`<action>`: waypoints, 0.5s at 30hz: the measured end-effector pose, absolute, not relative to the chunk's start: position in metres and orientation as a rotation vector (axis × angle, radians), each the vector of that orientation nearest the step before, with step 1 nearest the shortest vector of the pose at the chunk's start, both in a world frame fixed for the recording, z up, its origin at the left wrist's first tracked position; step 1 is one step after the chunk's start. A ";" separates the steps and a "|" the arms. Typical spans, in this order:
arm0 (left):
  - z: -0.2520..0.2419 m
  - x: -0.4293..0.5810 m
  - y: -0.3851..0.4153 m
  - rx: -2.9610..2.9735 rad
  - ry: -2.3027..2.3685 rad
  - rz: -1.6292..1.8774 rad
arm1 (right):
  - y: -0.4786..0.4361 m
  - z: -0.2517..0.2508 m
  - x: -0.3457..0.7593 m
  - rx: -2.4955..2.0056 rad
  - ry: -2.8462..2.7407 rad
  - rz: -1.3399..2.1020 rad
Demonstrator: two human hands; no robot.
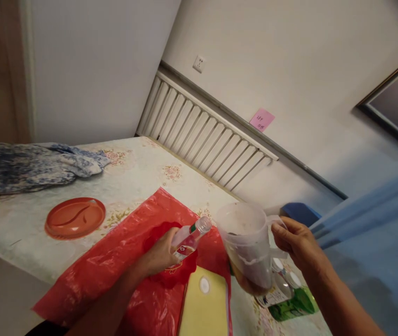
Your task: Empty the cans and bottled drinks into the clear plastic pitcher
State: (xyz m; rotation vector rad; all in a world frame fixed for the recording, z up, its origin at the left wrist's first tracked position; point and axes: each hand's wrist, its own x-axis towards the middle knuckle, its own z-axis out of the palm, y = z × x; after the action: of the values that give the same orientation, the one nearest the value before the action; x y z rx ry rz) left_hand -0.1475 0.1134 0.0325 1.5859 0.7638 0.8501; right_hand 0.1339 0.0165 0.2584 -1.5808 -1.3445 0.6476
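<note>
My left hand [164, 254] is closed around a clear bottle [188, 239] with a label and an uncapped neck, tilted toward the jug. A small gap separates the bottle's mouth from the jug. In my right hand [299, 242] is the handle of a translucent plastic measuring jug [246, 252], tilted, with brownish liquid low inside. Beneath the bottle sits a red dish [185, 273] with a wavy rim, partly hidden by my left hand. Under it lies a red plastic sheet [104, 261], and a yellow cutting board [204, 305] rests at the near side.
An orange-red round lid [75, 218] lies on the flowered tablecloth [143, 161] at left, near a blue patterned cloth [38, 165]. Behind the jug are bottles, one with green liquid [295, 305]. A white radiator [202, 126] runs along the wall; a blue curtain [377, 242] hangs at right.
</note>
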 end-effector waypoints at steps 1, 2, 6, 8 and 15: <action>0.033 -0.147 0.113 1.584 0.758 0.849 | 0.017 0.260 0.133 -1.593 -1.349 0.645; 0.033 -0.147 0.113 1.578 0.754 0.848 | 0.018 0.261 0.132 -1.604 -1.356 0.645; 0.033 -0.147 0.113 1.540 0.738 0.846 | 0.020 0.265 0.132 -1.643 -1.419 0.642; 0.033 -0.147 0.113 1.516 0.728 0.842 | 0.021 0.267 0.131 -1.670 -1.448 0.650; 0.036 -0.148 0.110 1.444 0.697 0.835 | 0.024 0.278 0.126 -1.731 -1.511 0.668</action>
State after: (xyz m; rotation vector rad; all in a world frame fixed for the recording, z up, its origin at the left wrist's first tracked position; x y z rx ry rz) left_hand -0.1478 0.1105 0.0362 1.4445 0.6972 0.8354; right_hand 0.1264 0.0245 0.2776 -1.7312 -1.5107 0.6680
